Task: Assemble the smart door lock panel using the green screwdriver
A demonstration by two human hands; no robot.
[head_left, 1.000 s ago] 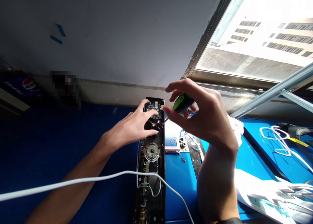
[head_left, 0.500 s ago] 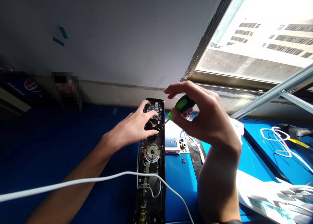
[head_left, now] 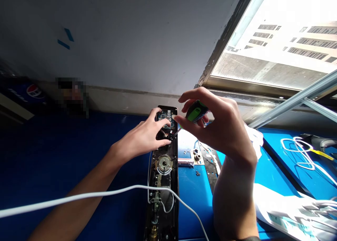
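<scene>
A long black housing, which looks like an opened electronic door lock [head_left: 164, 179], lies lengthwise before me. It shows a circuit board [head_left: 168, 117] at its far end and a round metal spindle plate [head_left: 164, 163] further down. Across its upper part rests my left hand [head_left: 147, 132], fingers spread, thumb pressed near a screw spot. My right hand [head_left: 218, 118] grips a screwdriver [head_left: 197, 111] by its green and black handle. The shaft slants down left, its tip inside the housing beside my left thumb. The tip's exact seat is too small to make out.
Right of the housing lie a small metal plate with round parts [head_left: 197, 156], loose black screws [head_left: 198, 173] and a black strip [head_left: 210, 167]. A white cable [head_left: 123, 189] crosses over the housing. A power strip [head_left: 284, 216] sits at lower right; a wall [head_left: 131, 41] stands behind.
My right thumb and fingers have shifted slightly along the screwdriver, and its handle has turned, showing more green. My left hand stays in place on the housing.
</scene>
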